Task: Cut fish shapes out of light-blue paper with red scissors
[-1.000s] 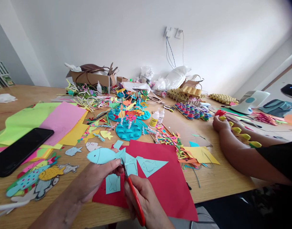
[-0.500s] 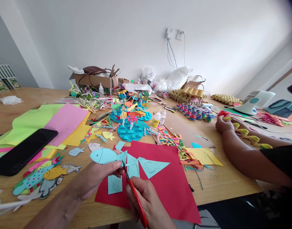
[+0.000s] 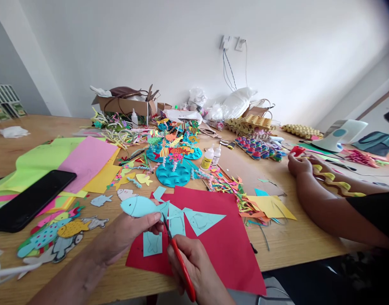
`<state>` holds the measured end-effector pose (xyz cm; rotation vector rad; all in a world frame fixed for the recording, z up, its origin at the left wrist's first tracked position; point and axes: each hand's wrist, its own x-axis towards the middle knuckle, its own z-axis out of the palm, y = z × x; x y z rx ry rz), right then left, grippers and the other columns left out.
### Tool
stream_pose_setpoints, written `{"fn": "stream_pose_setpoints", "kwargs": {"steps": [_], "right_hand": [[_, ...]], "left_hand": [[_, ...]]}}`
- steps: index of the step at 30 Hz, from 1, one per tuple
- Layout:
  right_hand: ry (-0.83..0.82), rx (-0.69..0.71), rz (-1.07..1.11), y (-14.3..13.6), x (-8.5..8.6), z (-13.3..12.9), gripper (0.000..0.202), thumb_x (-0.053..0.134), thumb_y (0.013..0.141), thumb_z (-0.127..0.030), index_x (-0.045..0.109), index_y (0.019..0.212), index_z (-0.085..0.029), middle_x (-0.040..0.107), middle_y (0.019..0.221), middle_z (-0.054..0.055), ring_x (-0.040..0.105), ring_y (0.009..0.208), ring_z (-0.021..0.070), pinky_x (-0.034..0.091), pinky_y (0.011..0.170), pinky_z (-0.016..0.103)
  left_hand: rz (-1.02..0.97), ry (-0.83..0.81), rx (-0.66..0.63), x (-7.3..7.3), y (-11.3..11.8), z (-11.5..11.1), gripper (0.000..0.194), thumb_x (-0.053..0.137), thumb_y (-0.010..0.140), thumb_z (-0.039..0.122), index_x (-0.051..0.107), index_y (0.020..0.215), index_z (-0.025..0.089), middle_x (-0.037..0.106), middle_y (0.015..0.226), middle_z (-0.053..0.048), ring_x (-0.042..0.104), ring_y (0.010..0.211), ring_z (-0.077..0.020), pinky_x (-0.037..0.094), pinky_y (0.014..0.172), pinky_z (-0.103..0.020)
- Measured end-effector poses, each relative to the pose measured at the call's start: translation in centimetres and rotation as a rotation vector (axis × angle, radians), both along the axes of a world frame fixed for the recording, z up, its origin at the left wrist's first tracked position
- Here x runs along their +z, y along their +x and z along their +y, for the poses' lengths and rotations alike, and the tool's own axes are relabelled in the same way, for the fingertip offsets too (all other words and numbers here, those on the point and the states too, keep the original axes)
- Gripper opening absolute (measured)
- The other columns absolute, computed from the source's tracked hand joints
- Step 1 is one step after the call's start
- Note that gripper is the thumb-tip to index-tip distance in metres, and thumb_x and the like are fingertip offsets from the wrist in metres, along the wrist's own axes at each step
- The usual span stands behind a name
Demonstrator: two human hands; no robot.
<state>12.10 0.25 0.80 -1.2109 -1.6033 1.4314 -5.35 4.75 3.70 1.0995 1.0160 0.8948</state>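
My left hand pinches a light-blue paper fish near its tail, thumb on top. In my right hand are red-handled scissors, their blades up against the fish's tail end. How far the blades are apart is hard to see. Below lies a red paper sheet. On it rest light-blue pieces with pencil-drawn fish: a triangle, a rectangle and one partly behind the blades. Finished-looking paper fish overlap in a pile left of my left hand.
A black phone lies on coloured paper sheets at left. Behind the red sheet stand a blue egg-carton base and glue bottles. Paper scraps spread to the right. Another person's arms reach in, holding a yellow wavy strip.
My hands, the fish and the scissors have hardly moved. The other person's yellow strip has shifted slightly between their arms.
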Motion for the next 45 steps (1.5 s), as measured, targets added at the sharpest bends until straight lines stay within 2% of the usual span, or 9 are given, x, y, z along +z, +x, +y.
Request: {"fn": "stream_pose_setpoints", "kwargs": {"steps": [6,16,22,27,32,41,45], "right_hand": [[0.016,0.010,-0.001,0.02,0.27,-0.06,0.034,0.046,0.086,-0.036,0.037,0.058,-0.019,0.032,0.054,-0.004,0.032,0.056,0.0105,0.024,0.048,0.021],[0.026,0.038,-0.032,0.22,-0.07,-0.02,0.041,0.043,0.089,-0.047,0.037,0.060,-0.019,0.034,0.054,-0.004,0.034,0.055,0.0104,0.025,0.047,0.021],[0.053,0.039,-0.057,0.31,-0.06,-0.14,0.042,0.042,0.091,-0.047,0.038,0.060,-0.019,0.034,0.055,-0.004,0.033,0.056,0.0102,0.024,0.048,0.021],[0.070,0.035,-0.061,0.41,0.11,-0.26,0.043,0.042,0.090,-0.050,0.037,0.060,-0.019,0.033,0.056,-0.004,0.031,0.056,0.0105,0.023,0.049,0.022],[0.080,0.026,-0.069,0.39,-0.05,-0.20,0.039,0.042,0.091,-0.043,0.038,0.060,-0.019,0.034,0.056,-0.004,0.031,0.057,0.0108,0.023,0.050,0.023],[0.097,0.021,-0.043,0.37,-0.58,-0.20,0.034,0.043,0.091,-0.034,0.038,0.061,-0.018,0.033,0.057,-0.004,0.031,0.057,0.0099,0.022,0.049,0.022],[0.110,0.025,-0.049,0.43,-0.56,-0.31,0.037,0.043,0.092,-0.039,0.038,0.061,-0.018,0.033,0.057,-0.004,0.031,0.056,0.0099,0.022,0.049,0.022]], "left_hand": [[0.011,-0.006,-0.016,0.10,0.01,-0.08,0.015,0.069,0.072,0.033,0.071,0.068,0.019,0.070,0.069,-0.002,0.061,0.068,-0.0183,0.049,0.068,-0.030],[0.021,-0.016,-0.033,0.58,-0.01,0.04,0.018,0.075,0.066,0.037,0.072,0.063,0.019,0.069,0.064,-0.003,0.061,0.064,-0.0192,0.049,0.064,-0.029],[-0.008,-0.012,-0.051,0.20,-0.28,0.30,0.016,0.074,0.068,0.035,0.072,0.065,0.020,0.070,0.066,-0.003,0.061,0.064,-0.0189,0.050,0.065,-0.030],[0.065,0.000,-0.055,0.44,-0.46,0.36,0.016,0.072,0.070,0.035,0.071,0.065,0.020,0.069,0.066,-0.002,0.062,0.065,-0.0187,0.049,0.065,-0.029],[0.082,0.016,-0.021,0.44,-0.53,0.33,0.014,0.070,0.072,0.033,0.070,0.065,0.020,0.070,0.066,-0.001,0.062,0.067,-0.0186,0.049,0.066,-0.029],[-0.004,-0.023,-0.087,0.29,-0.48,0.27,0.013,0.071,0.071,0.032,0.069,0.066,0.019,0.069,0.066,0.001,0.061,0.065,-0.0160,0.048,0.065,-0.028],[-0.037,-0.030,-0.093,-0.04,-0.47,0.35,0.014,0.071,0.072,0.032,0.069,0.066,0.019,0.068,0.065,0.002,0.060,0.065,-0.0152,0.048,0.065,-0.028]]}}
